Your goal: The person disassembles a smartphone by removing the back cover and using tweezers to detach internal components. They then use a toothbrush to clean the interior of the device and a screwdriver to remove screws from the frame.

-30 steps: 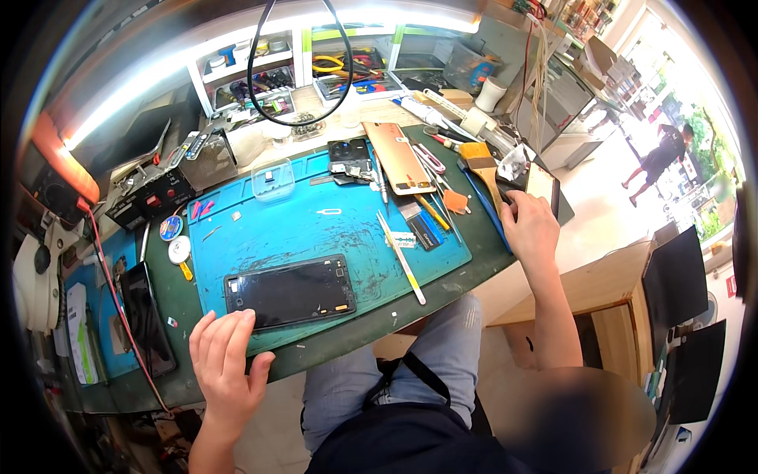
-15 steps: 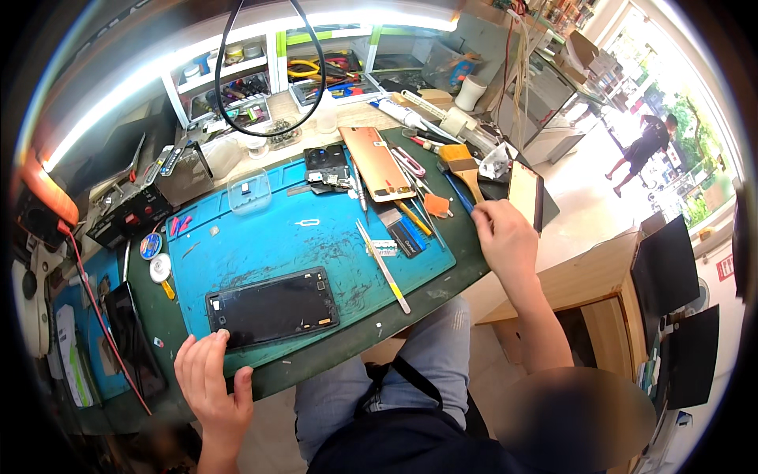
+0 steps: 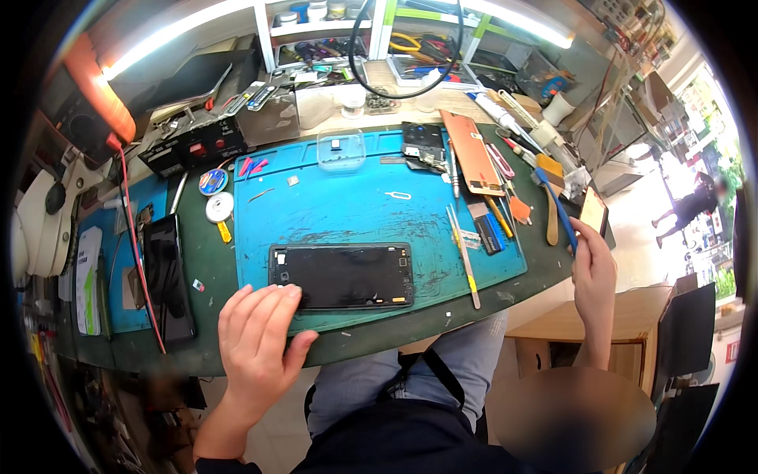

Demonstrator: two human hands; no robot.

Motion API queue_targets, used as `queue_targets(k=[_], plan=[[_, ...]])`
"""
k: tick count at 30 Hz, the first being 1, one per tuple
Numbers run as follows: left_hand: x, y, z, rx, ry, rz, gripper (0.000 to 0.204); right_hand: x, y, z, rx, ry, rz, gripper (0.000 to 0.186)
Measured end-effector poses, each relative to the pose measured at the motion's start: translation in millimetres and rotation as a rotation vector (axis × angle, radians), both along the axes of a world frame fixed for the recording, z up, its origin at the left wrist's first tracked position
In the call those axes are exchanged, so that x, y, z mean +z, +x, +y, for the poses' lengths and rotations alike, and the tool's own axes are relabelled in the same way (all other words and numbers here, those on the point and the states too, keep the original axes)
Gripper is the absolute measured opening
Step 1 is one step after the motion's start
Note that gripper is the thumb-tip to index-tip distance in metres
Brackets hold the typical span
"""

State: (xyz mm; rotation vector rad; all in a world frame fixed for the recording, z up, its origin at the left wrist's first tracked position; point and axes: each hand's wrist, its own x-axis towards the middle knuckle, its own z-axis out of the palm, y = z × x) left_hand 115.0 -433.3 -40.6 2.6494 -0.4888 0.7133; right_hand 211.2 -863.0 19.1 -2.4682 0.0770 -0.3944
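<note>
A black phone (image 3: 341, 276), its frame and dark screen or panel showing, lies flat along the front of the blue work mat (image 3: 347, 213). The fingertips of my left hand (image 3: 260, 340) rest at the phone's near left corner, fingers stretched and thumb apart. At the right edge of the bench, my right hand (image 3: 594, 265) grips a slim blue-handled tool (image 3: 562, 209) by its near end. The tool's far tip reaches to a wide wooden-handled brush (image 3: 551, 213), and I cannot make out what kind of tip it is. Tweezers (image 3: 464, 257) lie right of the phone.
A copper-coloured phone back (image 3: 474, 154), dismantled phone parts (image 3: 422, 146) and a clear plastic box (image 3: 341, 150) lie at the mat's far side. Another dark phone (image 3: 170, 276) is on the left, near a red cable (image 3: 138, 253). A black cable loop (image 3: 407, 91) hangs over the back.
My right hand has taken up the blue-handled tool from beside the wide brush and raised it. My left hand stays at the phone's corner. The whole view has turned leftward.
</note>
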Motion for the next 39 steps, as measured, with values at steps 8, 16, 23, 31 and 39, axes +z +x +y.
queue_targets(k=[8, 16, 23, 31, 39], plan=[[2, 2, -5, -0.028, 0.044, 0.086, 0.042, -14, -19, 67, 0.748, -0.078, 0.105, 0.046], [2, 3, -6, -0.022, 0.076, 0.094, 0.041, -16, -9, 65, 0.698, -0.220, -0.099, 0.050], [4, 0, -4, -0.011, 0.112, 0.117, 0.043, -23, -8, 52, 0.587, -0.246, -0.202, 0.054], [5, -1, -3, -0.010, 0.125, 0.127, 0.044, -12, -10, 50, 0.872, -0.220, -0.182, 0.054], [5, -1, -4, -0.010, 0.133, 0.137, 0.042, -20, -3, 73, 0.657, -0.373, -0.223, 0.052]])
